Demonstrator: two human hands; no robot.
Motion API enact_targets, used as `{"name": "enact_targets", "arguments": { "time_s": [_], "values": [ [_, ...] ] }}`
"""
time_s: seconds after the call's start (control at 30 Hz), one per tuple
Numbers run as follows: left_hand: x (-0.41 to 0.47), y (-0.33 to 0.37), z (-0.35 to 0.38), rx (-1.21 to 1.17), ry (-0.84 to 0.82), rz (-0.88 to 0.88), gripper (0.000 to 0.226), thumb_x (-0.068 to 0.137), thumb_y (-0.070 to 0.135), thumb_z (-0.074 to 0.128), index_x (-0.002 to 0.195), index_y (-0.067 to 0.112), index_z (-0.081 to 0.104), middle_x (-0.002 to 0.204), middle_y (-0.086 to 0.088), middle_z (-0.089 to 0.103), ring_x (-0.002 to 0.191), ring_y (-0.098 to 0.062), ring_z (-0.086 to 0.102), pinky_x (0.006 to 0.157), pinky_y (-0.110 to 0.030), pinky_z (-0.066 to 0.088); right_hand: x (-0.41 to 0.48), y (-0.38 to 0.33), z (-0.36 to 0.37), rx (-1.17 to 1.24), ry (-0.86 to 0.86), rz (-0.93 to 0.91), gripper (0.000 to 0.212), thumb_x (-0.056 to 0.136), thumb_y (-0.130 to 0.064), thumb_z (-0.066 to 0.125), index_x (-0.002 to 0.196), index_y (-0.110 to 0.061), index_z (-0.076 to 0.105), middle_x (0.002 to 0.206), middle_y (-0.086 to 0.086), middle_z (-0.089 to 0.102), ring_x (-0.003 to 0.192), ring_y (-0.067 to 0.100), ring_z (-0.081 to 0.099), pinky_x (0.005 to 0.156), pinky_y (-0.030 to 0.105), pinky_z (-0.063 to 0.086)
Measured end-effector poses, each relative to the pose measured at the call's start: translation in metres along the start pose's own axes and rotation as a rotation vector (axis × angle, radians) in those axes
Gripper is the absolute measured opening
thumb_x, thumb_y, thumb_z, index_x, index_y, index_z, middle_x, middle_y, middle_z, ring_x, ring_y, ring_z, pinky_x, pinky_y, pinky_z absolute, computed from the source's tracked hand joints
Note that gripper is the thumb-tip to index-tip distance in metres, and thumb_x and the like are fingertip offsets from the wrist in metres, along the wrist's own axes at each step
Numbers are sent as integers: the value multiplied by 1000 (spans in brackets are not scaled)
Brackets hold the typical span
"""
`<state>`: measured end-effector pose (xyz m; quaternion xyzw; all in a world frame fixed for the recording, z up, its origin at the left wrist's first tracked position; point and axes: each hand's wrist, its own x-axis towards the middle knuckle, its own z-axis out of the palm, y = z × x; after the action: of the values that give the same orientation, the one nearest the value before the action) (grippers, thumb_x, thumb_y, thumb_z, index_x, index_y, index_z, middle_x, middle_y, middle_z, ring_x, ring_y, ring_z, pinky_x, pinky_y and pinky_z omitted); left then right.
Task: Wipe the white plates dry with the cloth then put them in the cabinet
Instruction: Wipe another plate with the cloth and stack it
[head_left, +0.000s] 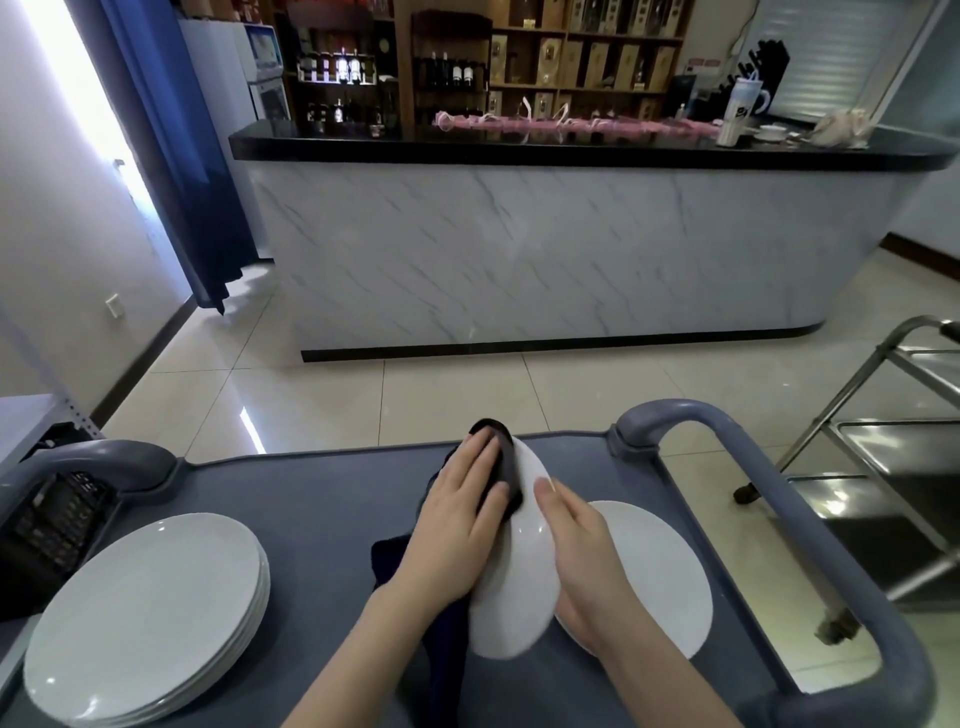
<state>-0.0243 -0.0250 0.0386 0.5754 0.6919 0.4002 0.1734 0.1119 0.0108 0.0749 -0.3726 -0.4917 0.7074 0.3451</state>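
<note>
I hold a white plate (514, 582) on edge, tilted, above the grey cart top (311, 499). My right hand (582, 556) grips it from the right side. My left hand (457, 514) presses a dark cloth (506, 473) flat against the plate's left face; more of the cloth hangs down under my wrist. Another white plate (660, 566) lies flat on the cart just right of my hands. A stack of several white plates (150, 613) rests at the cart's near left. No cabinet can be made out.
The cart has grey handle loops at the far left (104, 462) and along the right (753, 467). A black crate (52, 525) sits left of it. A steel trolley (893, 467) stands to the right. A marble-fronted bar counter (545, 249) lies ahead across tiled floor.
</note>
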Motion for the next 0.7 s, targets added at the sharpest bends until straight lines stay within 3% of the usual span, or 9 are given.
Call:
{"name": "enact_targets", "arguments": {
  "time_s": [0.2,0.3,0.43,0.57,0.7],
  "values": [
    [-15,-31,4,-142,64,-152,56,103,27,38,154,41,18,157,32,16,143,11,15,120,-27,20,6,-15,-8,-12,82,-51,31,102,-31,49,96,-15,75,100,5,76,92,23,71,85,37,56],
    [-40,-34,17,-178,62,-118,58,102,29,37,153,43,12,156,37,8,144,12,7,120,-19,11,13,-19,-12,3,152,-62,33,101,-32,52,84,-13,73,85,3,71,79,16,64,72,29,54],
    [-64,-20,34,-142,79,-48,54,99,35,32,150,36,13,160,27,6,149,3,0,121,-20,3,20,-21,-10,75,226,-21,37,99,-33,56,67,-25,71,79,0,65,79,16,58,76,35,48],
    [-63,6,41,-31,22,-6,59,91,45,19,148,40,4,157,30,-2,147,7,-4,122,-28,-6,24,-19,-5,37,217,-25,37,100,-34,52,73,-24,76,82,0,74,81,17,68,81,37,54],
    [-40,19,32,44,-27,34,55,98,35,18,144,43,-10,155,30,-13,145,8,-13,122,-33,-8,20,-15,0,18,179,-33,35,101,-32,48,84,-28,79,91,1,78,86,14,74,75,30,55]
  ]
}}
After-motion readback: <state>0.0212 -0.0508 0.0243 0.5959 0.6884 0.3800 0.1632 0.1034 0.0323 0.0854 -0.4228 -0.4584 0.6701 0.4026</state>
